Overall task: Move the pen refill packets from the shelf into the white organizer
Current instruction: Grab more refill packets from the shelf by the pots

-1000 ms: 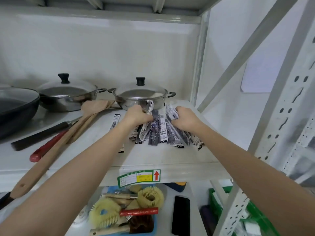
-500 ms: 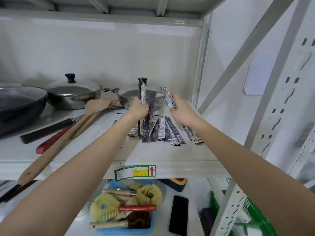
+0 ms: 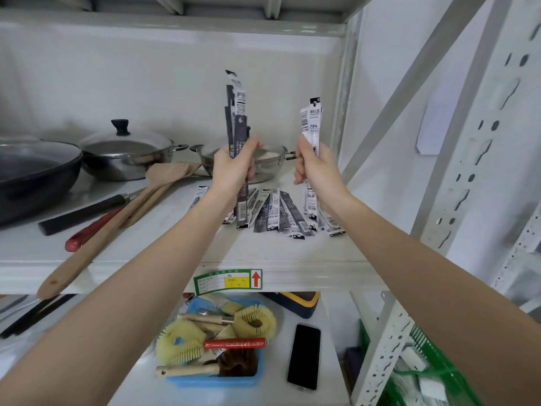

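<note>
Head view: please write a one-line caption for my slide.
Both hands, left hand and right hand, hold refill packets upright above the packets left on the shelf.

Two lidded steel pots (image 3: 126, 153) (image 3: 263, 162) and one black frying pan (image 3: 32, 177) are sitting on the white metal shelf (image 3: 164, 259). Two hands (image 3: 234, 168) (image 3: 317, 168) are each holding up a small bundle of black-and-white pen refill packets (image 3: 237, 106) (image 3: 311, 121), too overlapped to count. Roughly ten more loose packets (image 3: 281, 212) are lying fanned on the shelf, beside two wooden spatulas (image 3: 123, 212).
</note>
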